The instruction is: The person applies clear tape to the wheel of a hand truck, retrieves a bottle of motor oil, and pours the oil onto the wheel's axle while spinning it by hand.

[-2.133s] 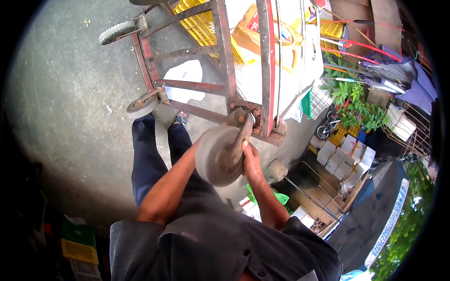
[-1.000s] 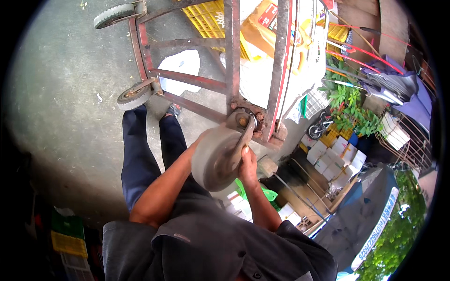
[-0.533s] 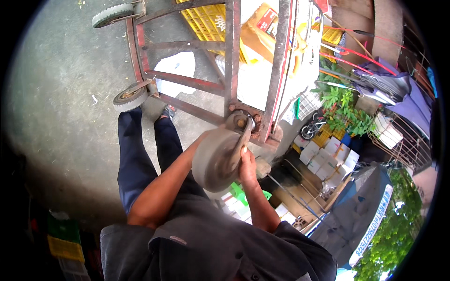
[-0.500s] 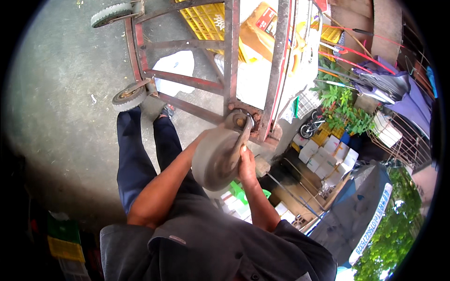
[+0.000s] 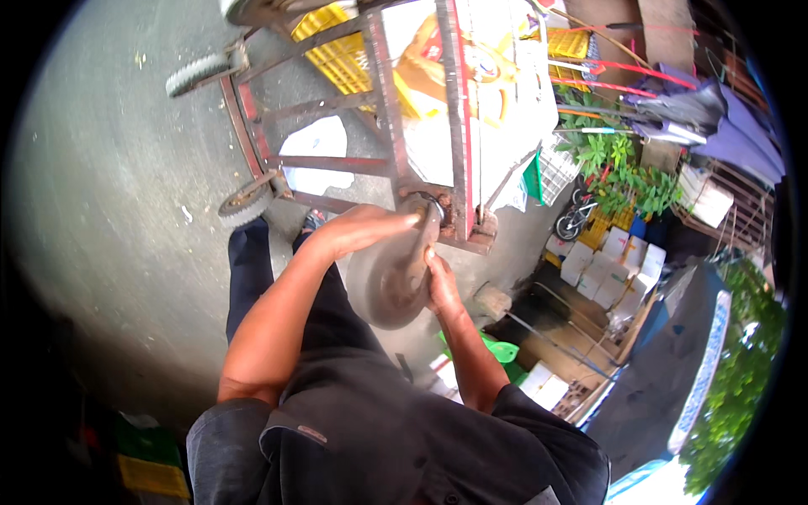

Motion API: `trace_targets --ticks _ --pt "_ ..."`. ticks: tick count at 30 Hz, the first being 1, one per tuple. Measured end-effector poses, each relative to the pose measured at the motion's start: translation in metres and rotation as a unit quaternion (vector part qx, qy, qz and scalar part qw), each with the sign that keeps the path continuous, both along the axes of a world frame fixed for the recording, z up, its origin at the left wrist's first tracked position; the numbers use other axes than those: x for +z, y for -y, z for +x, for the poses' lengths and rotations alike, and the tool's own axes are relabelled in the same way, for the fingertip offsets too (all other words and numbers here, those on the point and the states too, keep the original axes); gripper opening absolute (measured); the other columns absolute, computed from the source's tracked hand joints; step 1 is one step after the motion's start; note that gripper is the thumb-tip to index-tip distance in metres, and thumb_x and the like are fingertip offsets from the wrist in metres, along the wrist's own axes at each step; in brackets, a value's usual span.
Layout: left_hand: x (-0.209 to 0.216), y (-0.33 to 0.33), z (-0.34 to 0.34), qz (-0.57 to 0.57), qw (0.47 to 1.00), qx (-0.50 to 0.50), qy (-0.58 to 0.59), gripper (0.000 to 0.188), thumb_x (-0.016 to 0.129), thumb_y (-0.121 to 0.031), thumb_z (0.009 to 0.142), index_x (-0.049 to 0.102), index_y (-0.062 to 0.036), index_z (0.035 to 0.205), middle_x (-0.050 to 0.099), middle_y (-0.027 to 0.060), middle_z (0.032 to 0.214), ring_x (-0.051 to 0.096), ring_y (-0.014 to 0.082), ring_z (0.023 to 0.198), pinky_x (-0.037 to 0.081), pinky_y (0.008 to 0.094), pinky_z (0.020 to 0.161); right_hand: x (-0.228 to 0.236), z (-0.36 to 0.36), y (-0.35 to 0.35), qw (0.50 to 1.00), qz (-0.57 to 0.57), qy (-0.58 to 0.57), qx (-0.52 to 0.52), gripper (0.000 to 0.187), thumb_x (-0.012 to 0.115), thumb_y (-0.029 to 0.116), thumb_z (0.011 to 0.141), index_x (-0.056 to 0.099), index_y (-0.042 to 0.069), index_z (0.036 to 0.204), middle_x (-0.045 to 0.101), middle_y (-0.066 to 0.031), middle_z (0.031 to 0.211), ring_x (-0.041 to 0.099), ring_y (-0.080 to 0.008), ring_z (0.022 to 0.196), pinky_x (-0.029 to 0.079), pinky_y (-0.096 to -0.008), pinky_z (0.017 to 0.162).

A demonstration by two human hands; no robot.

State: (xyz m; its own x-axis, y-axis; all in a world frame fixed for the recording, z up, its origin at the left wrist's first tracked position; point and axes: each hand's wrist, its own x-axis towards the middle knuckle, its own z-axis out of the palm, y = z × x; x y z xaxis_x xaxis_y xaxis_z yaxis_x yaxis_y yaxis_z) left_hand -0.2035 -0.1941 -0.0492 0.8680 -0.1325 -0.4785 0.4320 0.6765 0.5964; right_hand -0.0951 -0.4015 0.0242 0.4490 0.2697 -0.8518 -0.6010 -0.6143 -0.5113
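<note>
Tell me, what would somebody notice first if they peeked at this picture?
Right in the middle, the left hand and the right hand grip a big grey wheel pressed against the corner of a rusty red metal cart. The cart lies tipped up on the grey pavement, with two small wheels poking out on its left side. Behind it, at the top, a bright yellow crate catches the eye.

We see both hands on a grey wheel (image 5: 389,282) at the red cart frame (image 5: 383,143): left hand (image 5: 364,229) above, right hand (image 5: 439,282) beside.
</note>
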Motion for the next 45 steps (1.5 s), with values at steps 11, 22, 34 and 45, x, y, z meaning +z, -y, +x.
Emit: trace_targets --ticks 11,22,34,45 --pt "0.010 -0.003 0.063 0.299 0.904 -0.288 -0.099 0.074 0.074 -0.073 0.064 0.064 0.0002 0.057 0.053 0.0074 0.055 0.055 0.0186 0.060 0.043 0.0345 0.060 -0.028 -0.013 0.012 0.980 0.174 -0.072 -0.070 0.052 0.053 0.037 0.099 0.051 -0.004 0.131 0.059 -0.0134 0.126 0.057 -0.0203 0.114 0.043 -0.0352 0.100" --pt "0.088 0.004 0.074 0.451 0.815 -0.319 -0.174 0.082 0.067 -0.064 0.081 0.063 0.0110 0.114 0.070 0.0210 0.100 0.066 0.0252 0.097 0.051 0.0373 0.085 -0.135 -0.090 -0.015 0.718 0.478 -0.371 -0.344 0.038 0.045 0.023 0.103 0.048 0.003 0.135 0.059 -0.0090 0.127 0.060 -0.0186 0.110 0.050 -0.0332 0.095" --pt "0.089 0.066 0.058 0.782 0.524 -0.268 -0.206 0.062 0.067 -0.056 0.080 0.056 0.0032 0.095 0.066 0.0278 0.084 0.065 0.0458 0.082 0.050 0.0512 0.076 -0.124 -0.104 -0.049 0.487 0.629 -0.450 -0.406 0.044 0.039 0.035 0.105 0.042 0.008 0.140 0.059 -0.0093 0.122 0.062 -0.0173 0.107 0.053 -0.0322 0.091" --pt "0.089 0.061 0.050 0.748 0.592 -0.223 -0.199 0.048 0.069 -0.034 0.082 0.054 0.0061 0.103 0.064 0.0245 0.081 0.063 0.0421 0.077 0.048 0.0473 0.074 -0.135 -0.156 -0.062 0.534 0.540 -0.470 -0.450 0.031 0.049 0.016 0.100 0.053 0.001 0.127 0.059 -0.0093 0.117 0.058 -0.0146 0.105 0.049 -0.0295 0.093"
